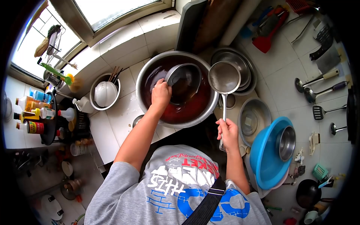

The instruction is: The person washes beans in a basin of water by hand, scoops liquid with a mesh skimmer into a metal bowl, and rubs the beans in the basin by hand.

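A large metal basin [141,98] on the tiled counter holds dark red liquid. My left hand [161,93] is closed on the near-left rim of a metal bowl [173,75], which sits tilted in the basin at the liquid. The bowl's inside looks dark, with brownish liquid low in it. My right hand [227,134] is wrapped round the long handle of a fine-mesh strainer [224,77]. The strainer's round head is held up past the basin's right rim, over some stacked metal bowls, and no food shows in it.
A pot with white bowls [105,93] and chopsticks stands left of the basin. Stacked metal basins [252,63], another metal basin [267,112] and a blue plastic basin [268,165] are on the right. Ladles [311,93] hang on the right wall; bottles [35,127] stand far left.
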Tool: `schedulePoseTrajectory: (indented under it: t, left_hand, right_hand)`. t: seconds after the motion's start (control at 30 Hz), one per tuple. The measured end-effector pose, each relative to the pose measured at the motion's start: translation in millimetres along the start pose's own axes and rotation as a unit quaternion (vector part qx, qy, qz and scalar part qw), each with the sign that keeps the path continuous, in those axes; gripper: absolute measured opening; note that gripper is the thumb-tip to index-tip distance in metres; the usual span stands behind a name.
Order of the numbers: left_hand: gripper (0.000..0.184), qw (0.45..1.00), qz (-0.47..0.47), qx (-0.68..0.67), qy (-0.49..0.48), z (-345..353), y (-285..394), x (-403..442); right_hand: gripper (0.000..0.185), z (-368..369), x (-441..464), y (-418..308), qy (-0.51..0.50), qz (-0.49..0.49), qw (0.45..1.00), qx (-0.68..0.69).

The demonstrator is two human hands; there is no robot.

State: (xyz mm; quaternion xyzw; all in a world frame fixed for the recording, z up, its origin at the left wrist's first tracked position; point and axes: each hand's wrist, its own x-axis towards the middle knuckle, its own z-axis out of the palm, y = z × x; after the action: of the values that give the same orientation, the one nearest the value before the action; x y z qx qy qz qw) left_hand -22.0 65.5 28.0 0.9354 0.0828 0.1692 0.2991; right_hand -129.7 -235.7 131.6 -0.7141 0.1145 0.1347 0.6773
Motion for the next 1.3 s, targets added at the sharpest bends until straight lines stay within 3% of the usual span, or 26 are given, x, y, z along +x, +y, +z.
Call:
schedulePoseTrajectory:
  t: [0.03, 0.13, 0.3, 0.53, 0.6, 0.7, 0.8, 0.97, 1.07, 1.2, 1.3]
  left_hand:
    - [0.021, 0.999, 0.0, -0.029, 0.015, 0, 1, 0]
    - [0.025, 0.977, -0.185, -0.057, -0.087, -10, 7, 3]
    - [0.028, 0.927, -0.296, -0.184, -0.14, -15, -5, -8]
    - [0.027, 0.921, -0.3, -0.233, -0.083, -40, 1, -32]
    - [0.026, 0.929, -0.295, -0.215, -0.058, -55, 5, -35]
    - [0.026, 0.894, -0.328, -0.303, -0.049, -50, -24, -42]
    - [0.025, 0.89, -0.335, -0.309, -0.005, -58, -38, -49]
    - [0.028, 0.904, -0.348, -0.249, 0.022, -96, -35, -59]
    - [0.029, 0.908, -0.344, -0.234, 0.054, -100, -54, -70]
    - [0.03, 0.912, -0.337, -0.208, 0.103, -100, -86, -84]
    - [0.023, 0.888, -0.358, -0.27, 0.106, -112, -97, -94]
  right_hand:
    - [0.028, 1, 0, 1, -0.007, 0.0, 1.0, 0.003]
    - [0.028, 7, -1, -3, -0.023, 0.005, 1.0, -0.015]
    - [0.034, 16, 3, -8, -0.081, 0.025, 0.993, -0.077]
    - [0.033, 51, 38, 5, -0.161, 0.109, 0.962, -0.19]
    - [0.032, 66, 46, 4, -0.15, 0.1, 0.966, -0.183]
    - [0.031, 76, 50, -8, -0.223, 0.099, 0.948, -0.203]
    - [0.029, 89, 50, -12, -0.166, 0.039, 0.947, -0.273]
    - [0.029, 103, 47, -39, -0.222, 0.037, 0.91, -0.349]
    - [0.029, 113, 48, -52, -0.306, 0.08, 0.884, -0.343]
    - [0.029, 137, 45, -33, -0.329, 0.103, 0.902, -0.259]
    - [0.032, 151, 43, -27, -0.387, 0.235, 0.888, -0.078]
